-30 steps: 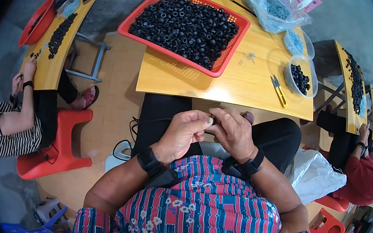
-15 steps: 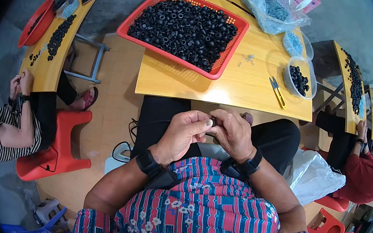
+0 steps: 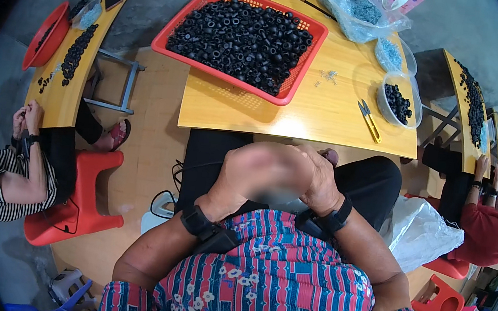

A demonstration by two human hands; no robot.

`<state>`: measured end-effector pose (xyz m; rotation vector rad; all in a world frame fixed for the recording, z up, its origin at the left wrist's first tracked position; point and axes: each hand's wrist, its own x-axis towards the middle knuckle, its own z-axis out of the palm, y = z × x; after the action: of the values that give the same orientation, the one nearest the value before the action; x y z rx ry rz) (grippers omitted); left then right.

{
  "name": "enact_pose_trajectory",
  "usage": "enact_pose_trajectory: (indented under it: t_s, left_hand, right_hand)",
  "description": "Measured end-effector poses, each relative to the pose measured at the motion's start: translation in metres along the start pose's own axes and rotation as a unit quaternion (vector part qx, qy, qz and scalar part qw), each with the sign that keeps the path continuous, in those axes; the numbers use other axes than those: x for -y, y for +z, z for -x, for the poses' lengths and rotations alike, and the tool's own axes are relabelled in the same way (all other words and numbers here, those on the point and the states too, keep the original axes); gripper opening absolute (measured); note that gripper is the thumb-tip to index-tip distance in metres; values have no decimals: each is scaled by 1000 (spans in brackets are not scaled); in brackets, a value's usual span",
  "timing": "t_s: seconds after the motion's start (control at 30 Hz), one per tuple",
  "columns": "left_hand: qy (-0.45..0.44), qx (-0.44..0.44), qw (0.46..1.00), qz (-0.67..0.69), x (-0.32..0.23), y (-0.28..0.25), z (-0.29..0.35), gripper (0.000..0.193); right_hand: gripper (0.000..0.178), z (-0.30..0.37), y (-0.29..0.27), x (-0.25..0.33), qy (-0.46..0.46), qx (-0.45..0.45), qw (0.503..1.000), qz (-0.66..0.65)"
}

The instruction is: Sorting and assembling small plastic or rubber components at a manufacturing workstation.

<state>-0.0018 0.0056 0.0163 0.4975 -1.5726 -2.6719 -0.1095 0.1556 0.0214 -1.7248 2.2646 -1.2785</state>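
Observation:
Over my lap, just below the table's front edge, my left hand (image 3: 235,172) and my right hand (image 3: 323,182) meet. A blur covers the left fingers and what lies between the hands, so I cannot make out the left grip or any held thing. Curled knuckles show on the right hand. Nearest on the wooden table (image 3: 223,115) is a red plastic basket (image 3: 231,80) heaped with small black caps (image 3: 238,42). To its right lie yellow-handled thread snips (image 3: 369,121), beside a clear tub (image 3: 415,117) of black parts (image 3: 397,104).
Tiny metal pieces (image 3: 327,77) lie on the table. Beyond the tub are a bowl of small parts (image 3: 389,53) and a plastic bag (image 3: 356,13). Co-workers sit at side tables: a striped top (image 3: 12,182) left, a red sleeve (image 3: 485,231) right. A white sack (image 3: 423,233) is beside my leg.
Half a second ago both hands pinched a small black part between the fingertips; a blur hides that spot now. The hands stay in nearly the same place. The view has shifted slightly.

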Motion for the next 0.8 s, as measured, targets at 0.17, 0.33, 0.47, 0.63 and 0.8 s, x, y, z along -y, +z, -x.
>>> enact_pose_trajectory:
  t_s: [0.17,0.33,0.47,0.63,0.8]
  left_hand:
    - [89,36,994,-52,4,-1,-2,23]
    - [168,47,975,-141,-1,4,-2,52]
    - [198,36,942,-269,-6,5,-2,61]
    - [247,32,910,-330,-7,4,-5,59]
    - [270,26,893,-360,-10,4,-4,60]
  right_hand:
    - [39,2,-1,-2,0,-4,1000,-17]
    - [38,2,2,-1,4,-8,998,-57]
    - [34,1,2,-1,-3,-1,998,-59]
    - [32,0,-1,2,-4,-6,998,-67]
    - [32,1,-3,4,6,3,999,-52]
